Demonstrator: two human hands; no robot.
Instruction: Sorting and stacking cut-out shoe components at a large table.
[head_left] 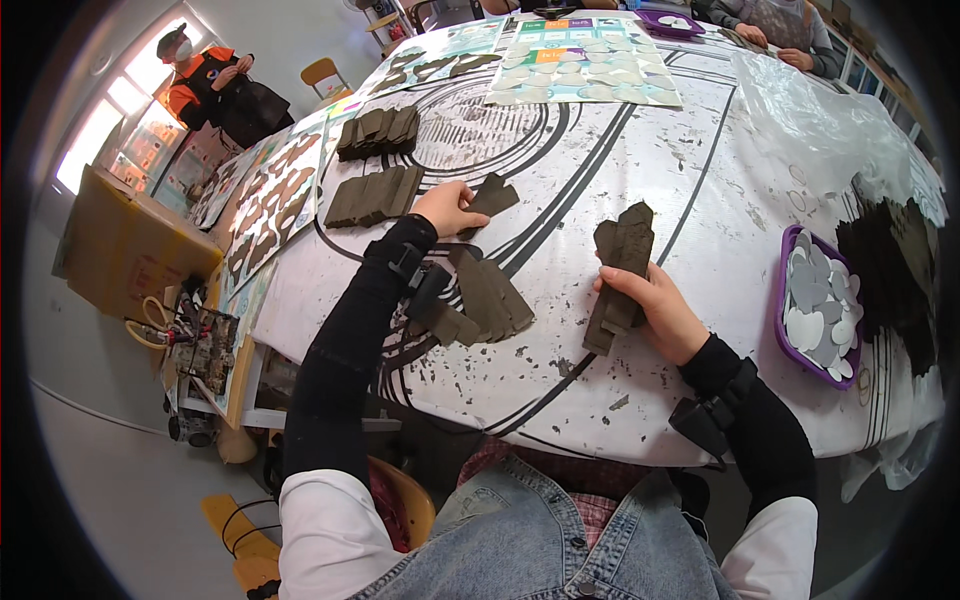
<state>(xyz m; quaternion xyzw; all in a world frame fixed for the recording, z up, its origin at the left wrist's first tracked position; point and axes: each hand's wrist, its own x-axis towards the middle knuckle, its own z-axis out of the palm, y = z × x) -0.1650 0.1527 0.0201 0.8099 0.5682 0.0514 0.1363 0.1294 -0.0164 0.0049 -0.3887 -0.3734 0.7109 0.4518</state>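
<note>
My left hand (447, 209) pinches a dark brown flat piece (493, 200) by its near left edge, low over the table. A stack of similar dark brown pieces (628, 243) is in my right hand (664, 313), thumb across the top and fingers behind it. Below my left hand lies a fanned-out group of dark brown pieces (490, 303), partly overlapping. Beyond my left wrist, a neat row of overlapping pieces (372, 196) rests on the table, with another heap of pieces (378, 132) farther back.
To the right stands a purple basket (782, 318) of grey and white ovals, beside a big dark brown pile (892, 275) and clear plastic (815, 125). Sheets with shapes (275, 200) line the left edge. A cardboard box (130, 235) and a standing person (225, 85) are farther left.
</note>
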